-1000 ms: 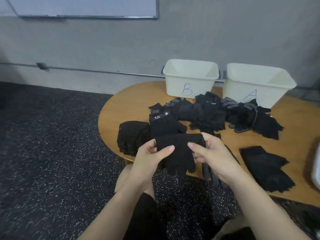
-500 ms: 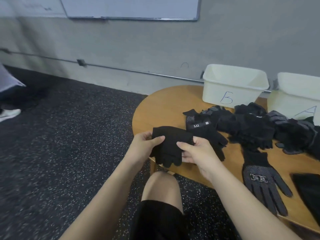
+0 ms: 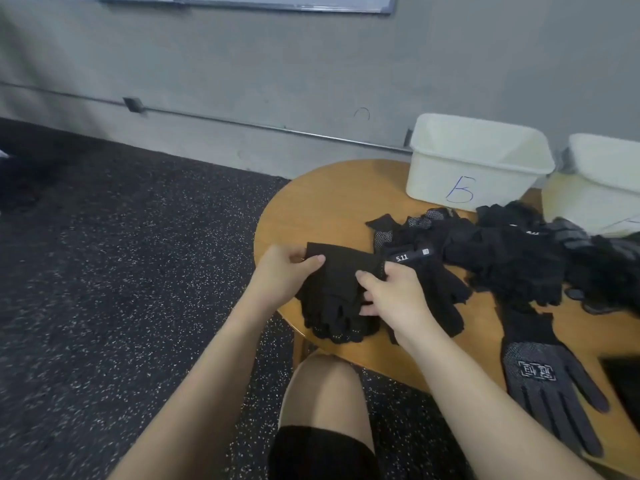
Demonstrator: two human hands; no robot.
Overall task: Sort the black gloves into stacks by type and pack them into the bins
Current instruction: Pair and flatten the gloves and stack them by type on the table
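Since the frame half a second before, the soft black knitted glove (image 3: 341, 271) has been lowered onto the small pile of matching knitted gloves (image 3: 337, 322) at the near left edge of the round wooden table (image 3: 329, 199). Its cuff is pinched by the left hand (image 3: 284, 275), thumb on top, and its other cuff corner by the right hand (image 3: 391, 296), fingers curled beneath. Just right of this pile a black glove with a white "5.11" tag (image 3: 426, 275) is seen. Beyond it, toward the wall, a loose heap of black gloves (image 3: 512, 258) is spread, some dotted with pale grip beads. Behind the heap stand a cream plastic bin marked "B" (image 3: 478, 161) and a second cream bin (image 3: 602, 188). A grey textured glove with a woven emblem (image 3: 550, 386) lies flat at the near right edge.
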